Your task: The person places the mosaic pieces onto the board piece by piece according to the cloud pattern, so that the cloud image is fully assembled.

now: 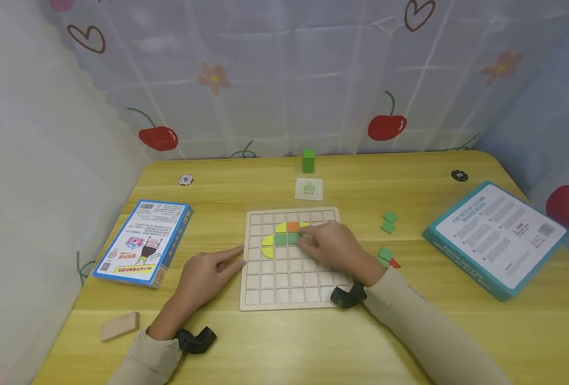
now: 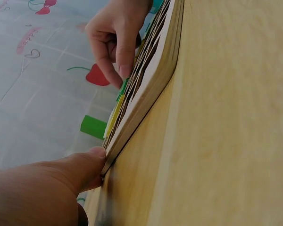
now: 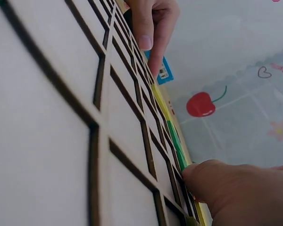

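Note:
A wooden grid board (image 1: 267, 295) lies in front of me. My left hand (image 1: 201, 282) touches its left edge with the index finger and thumb extended. Over the board's upper right part, my right hand (image 1: 336, 247) pinches a green square tile (image 1: 292, 238) at its grid cell between thumb and index finger. Beside that tile sits another green tile (image 1: 281, 239), with an orange tile (image 1: 292, 226) one row above. Rounded yellow pieces (image 1: 267, 251) fill cells to the left and above; one at the right is partly hidden by my right hand.
Loose green tiles (image 1: 388, 227) and a red piece (image 1: 395, 263) lie right of the board. Behind it are a pattern card (image 1: 309, 189) and a green block (image 1: 308, 161). Boxes stand left (image 1: 145, 240) and right (image 1: 500, 235); a wooden block (image 1: 119, 326) lies front left.

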Demonstrator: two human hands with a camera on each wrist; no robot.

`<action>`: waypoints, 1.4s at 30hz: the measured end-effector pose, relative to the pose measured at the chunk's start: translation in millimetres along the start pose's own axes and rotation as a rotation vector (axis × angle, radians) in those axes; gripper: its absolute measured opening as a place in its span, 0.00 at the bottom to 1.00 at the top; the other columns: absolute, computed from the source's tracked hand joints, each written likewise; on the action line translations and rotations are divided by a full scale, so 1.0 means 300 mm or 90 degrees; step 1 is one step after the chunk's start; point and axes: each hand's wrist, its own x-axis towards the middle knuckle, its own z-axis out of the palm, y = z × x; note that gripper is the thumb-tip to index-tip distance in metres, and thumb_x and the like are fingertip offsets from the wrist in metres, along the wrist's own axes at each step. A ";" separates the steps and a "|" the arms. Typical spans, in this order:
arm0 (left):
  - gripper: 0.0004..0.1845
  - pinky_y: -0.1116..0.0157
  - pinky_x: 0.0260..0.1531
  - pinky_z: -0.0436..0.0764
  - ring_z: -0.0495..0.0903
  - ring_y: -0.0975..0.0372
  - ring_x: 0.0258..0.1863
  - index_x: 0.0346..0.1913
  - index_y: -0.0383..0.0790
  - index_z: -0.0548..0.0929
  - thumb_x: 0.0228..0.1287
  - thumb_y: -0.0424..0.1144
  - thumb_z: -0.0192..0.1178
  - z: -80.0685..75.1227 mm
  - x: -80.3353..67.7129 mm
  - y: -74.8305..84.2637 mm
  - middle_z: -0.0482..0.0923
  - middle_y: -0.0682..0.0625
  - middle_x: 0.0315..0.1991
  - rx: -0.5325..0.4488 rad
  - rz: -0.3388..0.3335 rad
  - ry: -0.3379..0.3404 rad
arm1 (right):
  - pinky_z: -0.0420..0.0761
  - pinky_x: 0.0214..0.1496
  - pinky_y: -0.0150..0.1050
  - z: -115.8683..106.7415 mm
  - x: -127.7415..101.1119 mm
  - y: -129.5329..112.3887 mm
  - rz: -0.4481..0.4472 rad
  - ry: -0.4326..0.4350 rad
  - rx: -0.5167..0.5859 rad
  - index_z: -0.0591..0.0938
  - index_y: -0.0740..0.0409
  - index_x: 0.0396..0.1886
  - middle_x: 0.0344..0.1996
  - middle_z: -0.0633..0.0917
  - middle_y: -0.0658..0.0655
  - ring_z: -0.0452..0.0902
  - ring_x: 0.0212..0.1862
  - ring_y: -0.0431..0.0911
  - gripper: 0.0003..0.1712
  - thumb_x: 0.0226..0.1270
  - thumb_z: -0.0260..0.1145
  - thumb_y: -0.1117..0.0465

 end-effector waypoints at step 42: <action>0.21 0.67 0.16 0.59 0.56 0.70 0.12 0.61 0.56 0.87 0.69 0.56 0.66 0.004 -0.001 -0.001 0.62 0.63 0.12 -0.002 0.012 0.007 | 0.56 0.18 0.32 -0.182 -0.471 0.234 0.124 0.187 -0.030 0.91 0.51 0.46 0.12 0.60 0.36 0.50 0.16 0.31 0.15 0.59 0.80 0.57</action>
